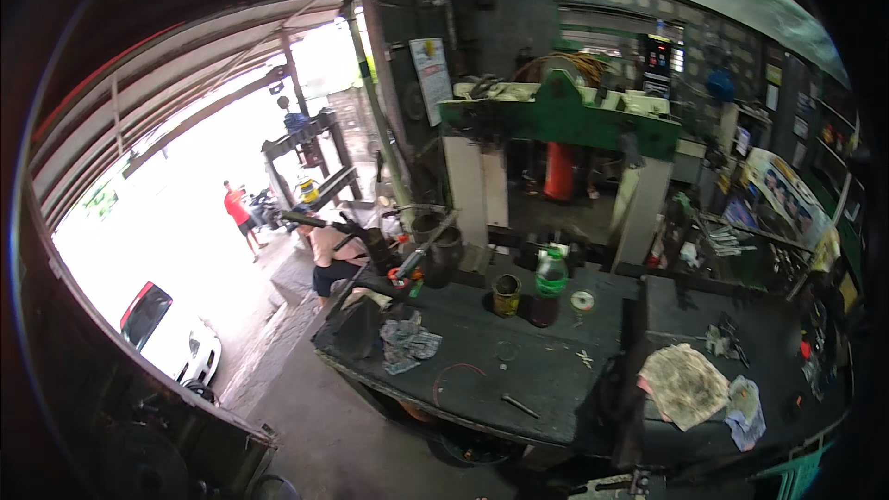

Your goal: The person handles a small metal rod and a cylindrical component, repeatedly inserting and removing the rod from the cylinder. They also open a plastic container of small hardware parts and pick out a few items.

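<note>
Neither my left hand nor my right hand shows in the head view. In front of me stretches a dark, grimy workbench. Toward its back stand an open, stained can and a clear bottle with a green label and dark reddish liquid. Just right of the bottle lies a small pale ring-shaped roll. A crumpled grey rag is at the bench's left end. Near the front edge rests a metal rod, with a thin red wire to its left. On the right section lie a dirty beige cloth and a bluish rag.
Behind the bench rises a green-and-white press frame with a red cylinder. Tools crowd the right. To the left, a person bends down beyond the bench; another person in red and a white car are outside.
</note>
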Demonstrator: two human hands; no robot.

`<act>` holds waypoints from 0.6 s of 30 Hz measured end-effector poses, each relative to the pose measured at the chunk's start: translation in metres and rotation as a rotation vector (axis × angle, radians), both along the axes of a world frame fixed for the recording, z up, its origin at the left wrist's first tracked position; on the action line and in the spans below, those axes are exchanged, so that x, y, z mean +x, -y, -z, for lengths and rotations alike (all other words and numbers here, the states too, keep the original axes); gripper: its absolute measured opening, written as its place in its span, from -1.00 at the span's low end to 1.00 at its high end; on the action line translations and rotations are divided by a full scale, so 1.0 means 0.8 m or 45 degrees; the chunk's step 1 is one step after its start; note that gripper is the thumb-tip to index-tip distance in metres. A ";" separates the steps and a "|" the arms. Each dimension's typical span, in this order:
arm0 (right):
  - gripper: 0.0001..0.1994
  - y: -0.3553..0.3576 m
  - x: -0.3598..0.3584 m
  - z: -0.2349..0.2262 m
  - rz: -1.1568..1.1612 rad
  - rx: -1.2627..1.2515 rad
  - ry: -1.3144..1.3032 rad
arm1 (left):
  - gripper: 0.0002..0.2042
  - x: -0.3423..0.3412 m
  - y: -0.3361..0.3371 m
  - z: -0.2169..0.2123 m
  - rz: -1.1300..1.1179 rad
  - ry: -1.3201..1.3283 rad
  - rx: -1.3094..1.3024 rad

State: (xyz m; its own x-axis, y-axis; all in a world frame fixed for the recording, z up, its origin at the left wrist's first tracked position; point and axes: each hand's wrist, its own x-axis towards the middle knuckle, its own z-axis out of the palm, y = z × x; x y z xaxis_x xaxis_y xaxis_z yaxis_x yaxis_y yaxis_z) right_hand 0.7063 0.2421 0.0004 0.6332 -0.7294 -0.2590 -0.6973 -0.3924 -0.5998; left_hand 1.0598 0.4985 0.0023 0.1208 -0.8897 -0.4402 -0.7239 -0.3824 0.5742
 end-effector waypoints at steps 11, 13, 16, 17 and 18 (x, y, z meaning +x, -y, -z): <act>-0.72 -0.025 0.000 0.002 0.073 -0.029 -0.082 | -0.72 0.006 -0.029 -0.007 0.075 0.014 0.080; -0.72 -0.031 -0.006 0.014 0.016 -0.013 -0.063 | -0.68 0.000 -0.024 0.013 -0.080 -0.103 0.070; -0.71 -0.047 -0.007 0.038 -0.089 -0.003 -0.009 | -0.68 0.001 -0.031 0.087 -0.168 -0.145 0.043; -0.71 -0.047 -0.009 0.046 -0.099 -0.017 0.013 | -0.68 0.006 -0.008 0.081 -0.113 -0.155 0.058; -0.71 -0.048 -0.008 0.055 -0.108 -0.022 0.050 | -0.69 0.009 0.014 0.080 -0.072 -0.166 0.072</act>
